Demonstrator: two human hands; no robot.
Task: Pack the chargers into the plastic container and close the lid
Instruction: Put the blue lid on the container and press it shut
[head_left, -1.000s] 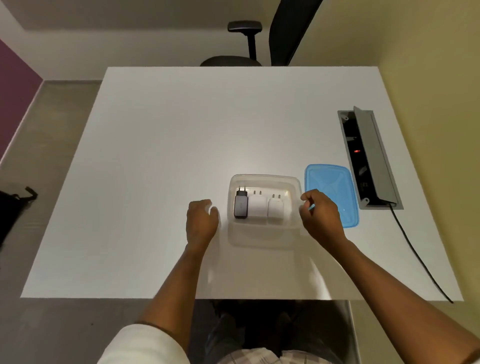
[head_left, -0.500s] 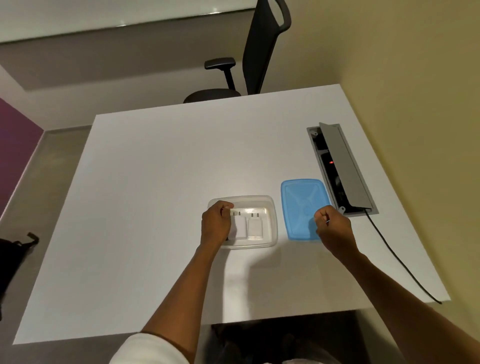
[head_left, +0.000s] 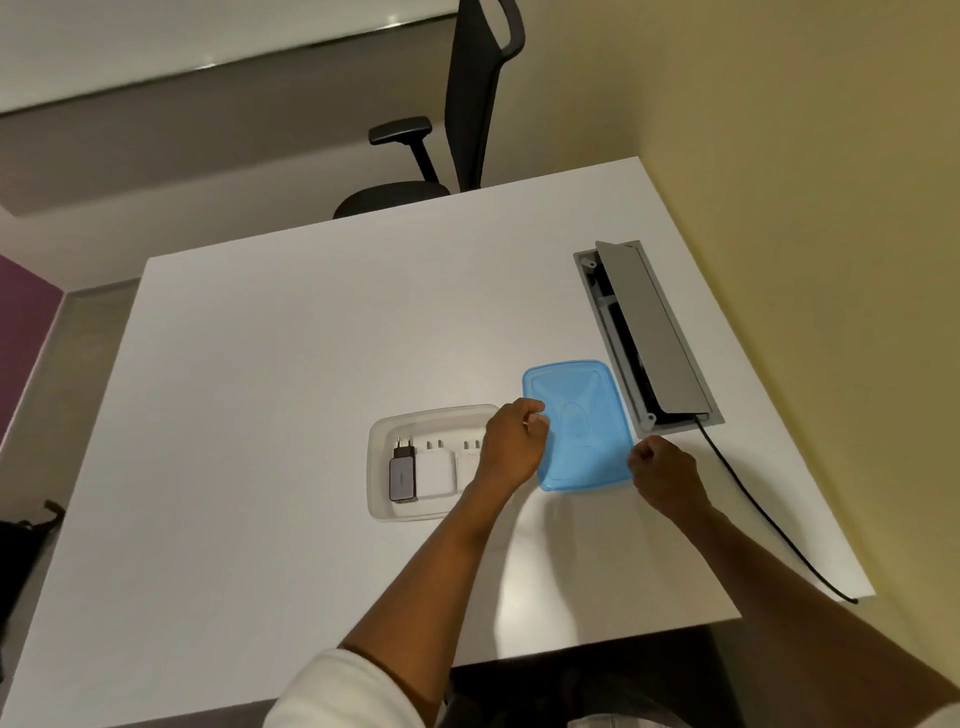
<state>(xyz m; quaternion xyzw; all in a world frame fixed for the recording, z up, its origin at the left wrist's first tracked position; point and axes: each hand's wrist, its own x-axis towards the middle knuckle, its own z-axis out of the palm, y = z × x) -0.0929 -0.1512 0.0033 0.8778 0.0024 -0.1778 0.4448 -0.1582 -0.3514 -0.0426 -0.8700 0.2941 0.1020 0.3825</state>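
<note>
A clear plastic container (head_left: 378, 470) stands on the white table (head_left: 260, 415). A black charger (head_left: 402, 474) and a white charger (head_left: 435, 470) lie side by side in it. My left wrist partly covers a second white charger (head_left: 470, 448). The blue lid (head_left: 579, 426) lies just right of the container. My left hand (head_left: 511, 441) reaches across the container's right end, its fingers pinched on the lid's left edge. My right hand (head_left: 665, 475) is curled closed at the lid's near right corner, touching its edge.
A recessed cable box (head_left: 649, 332) with its grey flap up sits right of the lid. A black cable (head_left: 758, 504) runs from it over the table's right edge. An office chair (head_left: 467, 114) stands beyond the far edge, and a dark bag (head_left: 21, 545) lies on the floor at left.
My left hand has moved right, from the container's left end to the lid's left edge, uncovering the black charger. My right hand has stayed at the lid's right corner. The view has shifted.
</note>
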